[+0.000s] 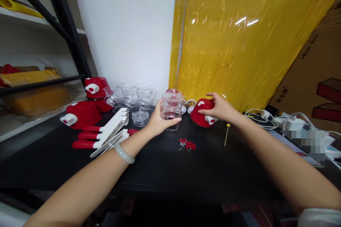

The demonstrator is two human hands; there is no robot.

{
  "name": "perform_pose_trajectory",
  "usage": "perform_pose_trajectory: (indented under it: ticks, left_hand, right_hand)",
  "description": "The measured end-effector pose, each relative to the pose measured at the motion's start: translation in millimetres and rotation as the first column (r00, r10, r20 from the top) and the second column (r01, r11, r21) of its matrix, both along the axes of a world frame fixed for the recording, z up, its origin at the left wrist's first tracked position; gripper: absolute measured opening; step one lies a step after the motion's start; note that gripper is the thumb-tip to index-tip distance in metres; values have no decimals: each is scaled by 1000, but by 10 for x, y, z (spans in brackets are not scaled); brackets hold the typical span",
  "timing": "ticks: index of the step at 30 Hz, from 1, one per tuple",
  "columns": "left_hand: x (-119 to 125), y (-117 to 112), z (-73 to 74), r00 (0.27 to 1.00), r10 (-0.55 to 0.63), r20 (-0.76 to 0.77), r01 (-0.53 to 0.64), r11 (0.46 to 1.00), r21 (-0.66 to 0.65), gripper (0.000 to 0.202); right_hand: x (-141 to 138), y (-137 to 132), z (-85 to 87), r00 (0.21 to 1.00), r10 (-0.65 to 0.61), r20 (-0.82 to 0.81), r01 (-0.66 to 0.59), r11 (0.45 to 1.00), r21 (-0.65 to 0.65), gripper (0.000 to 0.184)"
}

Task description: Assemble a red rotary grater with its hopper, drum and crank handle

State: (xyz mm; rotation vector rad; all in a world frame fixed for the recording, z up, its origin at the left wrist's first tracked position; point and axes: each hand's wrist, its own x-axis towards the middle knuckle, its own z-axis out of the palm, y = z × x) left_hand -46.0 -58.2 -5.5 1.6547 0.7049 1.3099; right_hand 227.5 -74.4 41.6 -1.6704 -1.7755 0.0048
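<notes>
My left hand point(157, 120) is wrapped round a clear plastic cup point(172, 108), holding it just above the black table point(160, 170). A pale bangle point(124, 153) sits on that wrist. My right hand point(220, 108) grips a red dome-shaped lid with white buttons point(201, 115), tilted on the table to the right of the cup. In front of the cup lie small red blade parts point(187, 144). A thin stick with a yellow tip point(226, 134) lies by my right wrist.
At the back left stand more red lids point(81, 113), several clear cups point(133, 95) and red-and-white handle pieces point(106, 131). A dark metal shelf frame point(69, 32) rises left. Yellow plastic sheet point(239, 35) hangs behind. White cables and a charger point(277, 120) and a cardboard box point(317, 81) are right.
</notes>
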Motion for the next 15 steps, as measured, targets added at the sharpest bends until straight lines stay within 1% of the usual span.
perform_pose_trajectory:
  ticks: [2,4,5,7,9,12,15]
  left_hand:
    - [11,-9,-13,1000,-5,-9,5,1000,-9,103]
    - [23,-16,-19,1000,-18,-4,18,999,-41,98]
    - [28,-17,-19,1000,-29,1,29,998,-53,96]
    - [33,-12,-19,999,-40,16,40,998,-58,93]
    - [33,2,-23,999,-35,18,36,997,-61,93]
    - [27,25,-37,1000,-18,6,18,998,-64,91]
    - [21,20,-39,1000,-20,-7,19,997,-70,87]
  right_hand:
    - [342,9,121,989,-150,6,150,989,-18,91]
    - [711,44,176,948,-317,25,318,948,-33,94]
    - [889,68,172,927,-374,37,375,926,-32,95]
    - [1209,123,106,884,-462,71,464,886,-11,93]
    - [1457,183,-12,849,-515,119,519,855,-3,91]
    - [1702,278,-198,822,-552,143,560,829,-20,91]
    - [1863,379,-317,812,-574,101,582,810,-73,86]
